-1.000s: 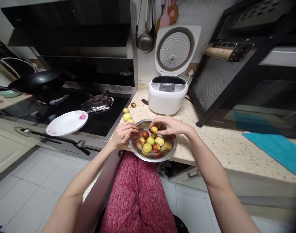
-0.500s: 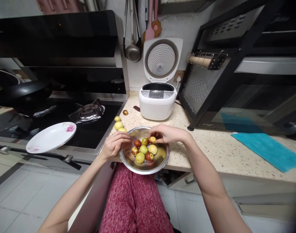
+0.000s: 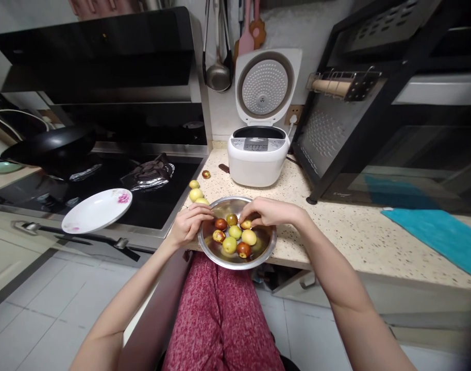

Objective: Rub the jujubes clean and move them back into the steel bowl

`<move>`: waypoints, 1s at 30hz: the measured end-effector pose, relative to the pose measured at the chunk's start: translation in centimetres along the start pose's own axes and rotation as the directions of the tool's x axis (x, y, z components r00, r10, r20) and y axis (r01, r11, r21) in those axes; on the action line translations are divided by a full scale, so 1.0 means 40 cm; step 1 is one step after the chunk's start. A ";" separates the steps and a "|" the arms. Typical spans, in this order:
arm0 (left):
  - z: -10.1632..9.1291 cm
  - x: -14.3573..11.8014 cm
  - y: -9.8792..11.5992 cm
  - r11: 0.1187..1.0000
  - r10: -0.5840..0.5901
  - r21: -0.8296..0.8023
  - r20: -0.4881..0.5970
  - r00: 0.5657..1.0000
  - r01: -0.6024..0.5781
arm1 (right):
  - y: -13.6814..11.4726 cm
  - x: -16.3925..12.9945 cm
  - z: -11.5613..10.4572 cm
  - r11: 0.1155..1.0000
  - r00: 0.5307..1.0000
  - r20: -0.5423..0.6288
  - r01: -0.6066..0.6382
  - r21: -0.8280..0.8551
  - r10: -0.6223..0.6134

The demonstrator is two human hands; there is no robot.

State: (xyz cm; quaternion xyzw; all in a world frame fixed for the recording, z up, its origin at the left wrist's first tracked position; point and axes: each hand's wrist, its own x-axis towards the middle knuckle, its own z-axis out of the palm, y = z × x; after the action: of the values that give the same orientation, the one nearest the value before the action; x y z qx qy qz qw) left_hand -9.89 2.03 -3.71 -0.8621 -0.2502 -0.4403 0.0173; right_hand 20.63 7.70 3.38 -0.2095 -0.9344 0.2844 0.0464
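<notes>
A shiny metal bowl (image 3: 264,256) sits at the counter's front edge, with several green, yellow and red-brown jujubes in it. My left hand (image 3: 191,222) grips its left rim, fingers over the edge. My right hand (image 3: 272,211) reaches in over the right side, fingertips closed on a yellow-brown jujube (image 3: 246,224); the fingers partly cover it. Near the middle lie a pale jujube (image 3: 249,237) and a green jujube (image 3: 230,245). Outside the bowl, just beyond my left hand, a yellow-green jujube (image 3: 196,195) rests by the hob with others.
Behind the bowl stands a white rice cooker (image 3: 257,162) with its lid raised. A lone red-brown jujube (image 3: 206,174) lies to its left. On the left are a white plate (image 3: 96,211), a hob (image 3: 185,175) and a black wok (image 3: 53,144). A teal cloth (image 3: 436,234) lies right.
The view has shifted slightly, so everything appears a little further right and higher. My left hand stays on the rim; my right fingers have drawn in around the jujube, lower in the bowl.
</notes>
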 end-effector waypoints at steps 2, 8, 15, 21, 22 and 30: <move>0.001 -0.002 -0.002 1.000 0.003 -0.012 -0.001 1.000 -0.003 | -0.001 0.001 -0.004 1.000 1.000 -0.014 0.018 0.025 -0.018; 0.002 0.005 0.003 0.994 -0.097 -0.058 -0.055 0.994 0.093 | 0.001 0.021 0.004 0.996 0.969 -0.234 0.060 -0.064 -0.073; -0.006 0.024 -0.028 0.940 -0.334 -0.015 -0.263 0.905 0.342 | 0.017 0.056 0.038 0.972 0.944 -0.305 0.059 -0.228 -0.129; -0.019 0.018 -0.149 0.834 -0.545 0.036 -0.111 0.831 0.551 | 0.018 0.061 0.050 0.953 0.942 -0.306 0.041 -0.302 -0.138; -0.023 0.017 -0.175 0.819 -0.568 0.049 -0.078 0.819 0.572 | 0.017 0.062 0.052 0.950 0.941 -0.307 0.041 -0.308 -0.141; -0.077 0.037 -0.312 0.870 -0.489 0.128 0.103 0.866 0.476 | 0.025 0.068 0.057 0.944 0.944 -0.290 0.057 -0.324 -0.157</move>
State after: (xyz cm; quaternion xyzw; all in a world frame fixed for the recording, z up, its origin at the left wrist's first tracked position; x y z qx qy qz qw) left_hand -17.05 12.77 -3.05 -0.7974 -0.4796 -0.3601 -0.0674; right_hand 18.04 8.41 0.83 -0.2049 -0.9584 0.0938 0.1754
